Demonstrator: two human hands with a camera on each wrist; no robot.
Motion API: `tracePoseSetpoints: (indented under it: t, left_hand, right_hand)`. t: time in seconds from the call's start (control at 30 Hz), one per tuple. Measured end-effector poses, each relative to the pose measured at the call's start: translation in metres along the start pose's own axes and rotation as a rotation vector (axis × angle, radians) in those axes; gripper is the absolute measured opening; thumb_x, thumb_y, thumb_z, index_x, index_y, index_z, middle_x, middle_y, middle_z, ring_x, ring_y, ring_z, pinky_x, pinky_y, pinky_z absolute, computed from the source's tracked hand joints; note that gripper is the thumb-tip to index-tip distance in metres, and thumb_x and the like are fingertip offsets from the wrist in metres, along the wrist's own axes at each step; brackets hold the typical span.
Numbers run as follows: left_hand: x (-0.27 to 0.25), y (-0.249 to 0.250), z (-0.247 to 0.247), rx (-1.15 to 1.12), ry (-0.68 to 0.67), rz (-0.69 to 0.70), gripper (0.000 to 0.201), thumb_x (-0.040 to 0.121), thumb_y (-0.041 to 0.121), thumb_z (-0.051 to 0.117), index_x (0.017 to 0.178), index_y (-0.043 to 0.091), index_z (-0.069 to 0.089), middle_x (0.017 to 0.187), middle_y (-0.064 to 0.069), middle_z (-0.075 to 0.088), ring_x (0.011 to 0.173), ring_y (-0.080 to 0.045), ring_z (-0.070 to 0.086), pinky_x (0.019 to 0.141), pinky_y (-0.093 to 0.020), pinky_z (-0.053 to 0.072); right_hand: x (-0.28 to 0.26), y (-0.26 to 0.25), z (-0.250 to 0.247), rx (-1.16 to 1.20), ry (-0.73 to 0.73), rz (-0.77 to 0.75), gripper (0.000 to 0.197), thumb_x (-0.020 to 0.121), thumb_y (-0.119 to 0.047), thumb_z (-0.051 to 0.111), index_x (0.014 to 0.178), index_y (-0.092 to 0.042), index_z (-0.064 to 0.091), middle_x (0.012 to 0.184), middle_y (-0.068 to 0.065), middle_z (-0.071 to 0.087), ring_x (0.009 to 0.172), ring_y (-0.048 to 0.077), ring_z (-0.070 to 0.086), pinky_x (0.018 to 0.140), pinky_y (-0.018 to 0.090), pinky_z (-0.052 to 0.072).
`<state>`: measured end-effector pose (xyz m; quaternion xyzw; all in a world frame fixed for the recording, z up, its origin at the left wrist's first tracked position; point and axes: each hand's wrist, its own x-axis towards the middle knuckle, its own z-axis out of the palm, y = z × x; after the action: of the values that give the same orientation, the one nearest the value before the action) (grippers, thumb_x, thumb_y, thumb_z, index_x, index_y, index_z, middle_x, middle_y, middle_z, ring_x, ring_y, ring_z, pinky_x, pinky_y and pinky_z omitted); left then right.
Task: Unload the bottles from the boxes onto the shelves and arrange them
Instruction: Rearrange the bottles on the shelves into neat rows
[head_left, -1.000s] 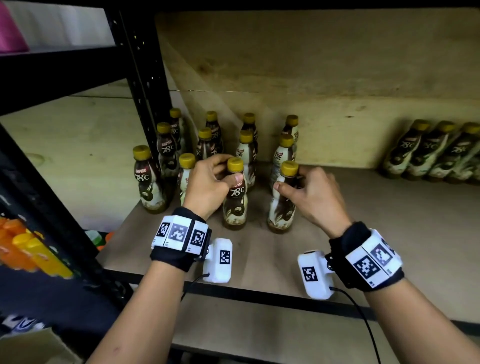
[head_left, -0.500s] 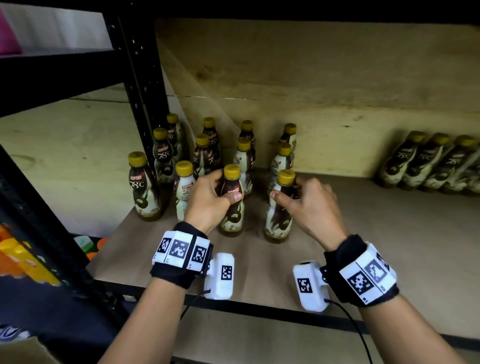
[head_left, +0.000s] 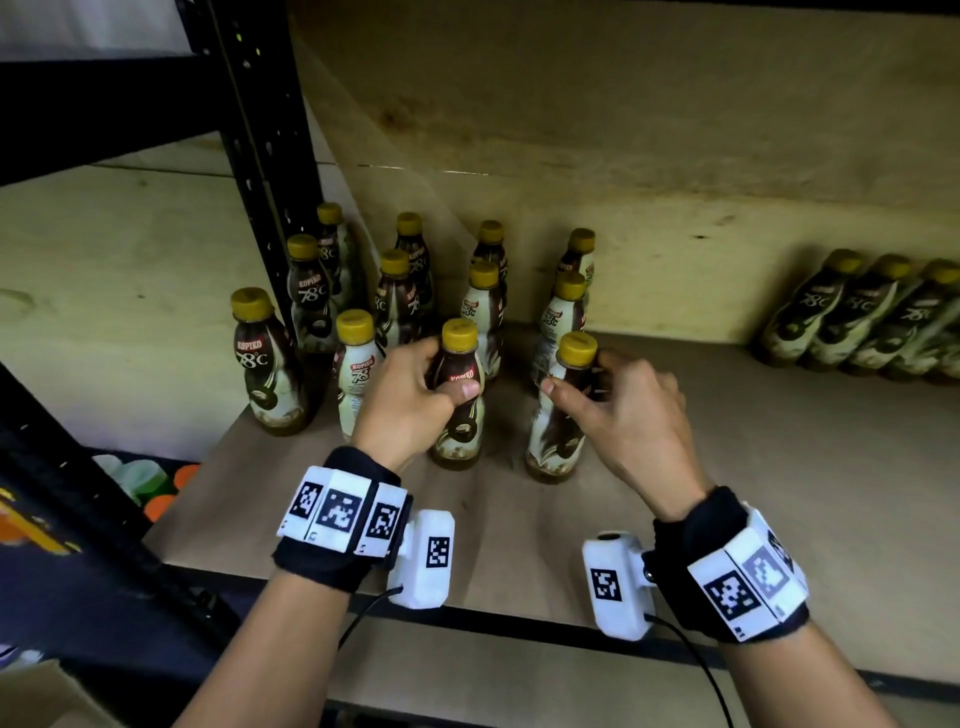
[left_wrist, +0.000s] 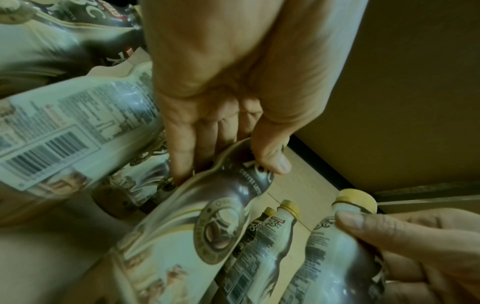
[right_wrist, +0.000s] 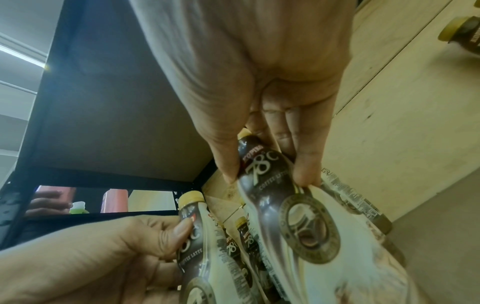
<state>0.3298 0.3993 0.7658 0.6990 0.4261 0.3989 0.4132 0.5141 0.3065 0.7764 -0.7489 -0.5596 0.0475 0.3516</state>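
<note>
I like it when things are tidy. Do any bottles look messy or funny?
Mostly tidy. The coffee bottles by the black post stand upright in rows, though labels face different ways. The bottles far right appear to lean, maybe only from the wide lens. Nothing looks spilled.

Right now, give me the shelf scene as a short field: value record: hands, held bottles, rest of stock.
left hand: left hand grips the shoulder of a yellow-capped brown-and-cream coffee bottle
right hand: right hand grips the neck of a second yellow-capped coffee bottle
held bottles: both upright, bases on the plywood shelf board, side by side, apart
standing stock: rows of matching bottles upright behind them, at the shelf's left end
lying stock: more matching bottles on their sides at far right
frame: black metal upright at left
</note>
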Motion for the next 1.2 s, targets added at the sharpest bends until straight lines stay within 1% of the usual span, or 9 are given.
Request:
tracePoseSetpoints:
  t: [0.13, 0.27, 0.37, 0.43, 0.53, 0.63, 0.73, 0.93, 1.2]
  left_hand:
    - [-0.001, -0.004, 0.003, 0.017, 0.017, -0.022, 0.041, 0.069, 0.032, 0.070, 0.109, 0.027, 0.066, 0.104, 0.005, 0.072, 0.102, -0.015, 0.067, 0.095, -0.044, 0.051]
    - [-0.001, 0.004, 0.003, 0.049, 0.041, -0.024, 0.042, 0.066, 0.038, 0.071, 0.107, 0.040, 0.062, 0.109, 0.009, 0.070, 0.107, -0.015, 0.064, 0.098, -0.044, 0.050]
    - [0.002, 0.027, 0.003, 0.101, 0.093, 0.057, 0.061, 0.070, 0.038, 0.072, 0.129, 0.029, 0.055, 0.116, 0.014, 0.064, 0.114, -0.012, 0.059, 0.103, -0.038, 0.047]
    - [0.006, 0.047, 0.002, 0.167, 0.124, 0.135, 0.059, 0.076, 0.034, 0.072, 0.131, 0.023, 0.055, 0.116, 0.015, 0.062, 0.112, -0.011, 0.058, 0.102, -0.035, 0.046]
    - [0.009, 0.068, 0.004, 0.267, 0.134, 0.197, 0.057, 0.079, 0.035, 0.072, 0.132, 0.023, 0.055, 0.125, 0.001, 0.064, 0.118, -0.021, 0.057, 0.099, -0.036, 0.047]
    - [0.004, 0.069, 0.009, 0.305, 0.129, 0.163, 0.059, 0.079, 0.032, 0.074, 0.132, 0.019, 0.052, 0.123, -0.003, 0.063, 0.115, -0.025, 0.058, 0.091, -0.027, 0.044]
    - [-0.010, 0.052, 0.012, 0.291, 0.136, 0.044, 0.076, 0.078, 0.025, 0.077, 0.142, 0.021, 0.038, 0.131, -0.003, 0.058, 0.122, -0.026, 0.053, 0.096, -0.029, 0.040]
    - [-0.011, 0.018, 0.007, 0.354, 0.136, -0.076, 0.040, 0.079, 0.022, 0.073, 0.116, 0.019, 0.058, 0.112, -0.009, 0.067, 0.112, -0.034, 0.058, 0.097, -0.044, 0.047]
    - [-0.009, 0.017, 0.007, 0.351, 0.075, -0.041, 0.040, 0.079, 0.017, 0.073, 0.115, 0.019, 0.056, 0.110, -0.007, 0.068, 0.107, -0.030, 0.061, 0.095, -0.042, 0.048]
  right_hand:
    - [0.001, 0.005, 0.003, 0.029, -0.002, 0.001, 0.044, 0.081, -0.064, 0.058, 0.106, -0.029, 0.065, 0.096, -0.002, 0.071, 0.097, 0.026, 0.064, 0.085, 0.044, 0.054]
    - [0.000, 0.008, 0.003, 0.052, -0.007, 0.004, 0.053, 0.078, -0.072, 0.057, 0.113, -0.033, 0.064, 0.101, -0.005, 0.073, 0.101, 0.024, 0.065, 0.087, 0.044, 0.054]
    - [-0.004, 0.008, -0.002, 0.184, -0.026, 0.029, 0.066, 0.069, -0.078, 0.059, 0.113, -0.030, 0.065, 0.101, -0.011, 0.074, 0.099, 0.013, 0.069, 0.088, 0.042, 0.056]
    - [-0.009, 0.011, -0.003, 0.312, -0.062, 0.061, 0.075, 0.062, -0.077, 0.065, 0.116, -0.025, 0.065, 0.103, -0.011, 0.074, 0.098, 0.006, 0.069, 0.089, 0.040, 0.056]
    - [-0.011, 0.017, -0.005, 0.377, -0.102, 0.102, 0.088, 0.056, -0.071, 0.076, 0.127, -0.022, 0.058, 0.114, -0.008, 0.071, 0.108, 0.009, 0.066, 0.096, 0.042, 0.053]
    - [-0.008, 0.015, -0.009, 0.292, -0.192, 0.136, 0.075, 0.069, -0.041, 0.084, 0.134, -0.022, 0.051, 0.124, -0.005, 0.066, 0.115, 0.013, 0.061, 0.100, 0.042, 0.050]
    - [-0.005, 0.013, -0.003, 0.282, -0.250, 0.150, 0.056, 0.073, -0.028, 0.083, 0.122, -0.025, 0.057, 0.114, -0.005, 0.070, 0.107, 0.014, 0.064, 0.098, 0.043, 0.051]
    - [-0.006, 0.006, 0.005, 0.243, -0.193, 0.144, 0.041, 0.076, -0.030, 0.081, 0.112, -0.025, 0.063, 0.099, -0.011, 0.067, 0.105, 0.018, 0.063, 0.095, 0.038, 0.049]
    - [-0.003, 0.007, 0.004, 0.259, -0.227, 0.152, 0.049, 0.072, -0.033, 0.084, 0.113, -0.026, 0.057, 0.109, -0.005, 0.070, 0.105, 0.016, 0.064, 0.095, 0.038, 0.051]
